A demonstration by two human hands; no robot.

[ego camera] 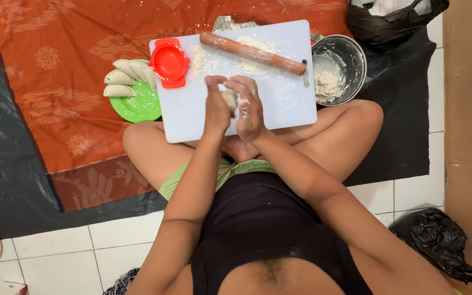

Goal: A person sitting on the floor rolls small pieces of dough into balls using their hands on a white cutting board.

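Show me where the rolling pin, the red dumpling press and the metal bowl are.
rolling pin (252, 53), head view, middle of the wooden barrel.
red dumpling press (169, 63), head view, centre of the round mould.
metal bowl (356, 52), head view, bare inner wall on the right side.

We see only a sliver of the dough lump (229, 99) between our hands (234, 106); the black bag (394, 19) is cut off at the top edge.

1. The cutting board (203, 117) is white, dusted with pale flour.
2. The dumpling press (169, 63) at its ten o'clock corner is bright red.
3. The plate (137, 106) is green and holds cream dumplings (121, 78).
4. The rolling pin (252, 53) is reddish brown.
5. The cloth (61, 82) is orange with a paler flower pattern.
6. The bowl (350, 54) at two o'clock is grey metal.
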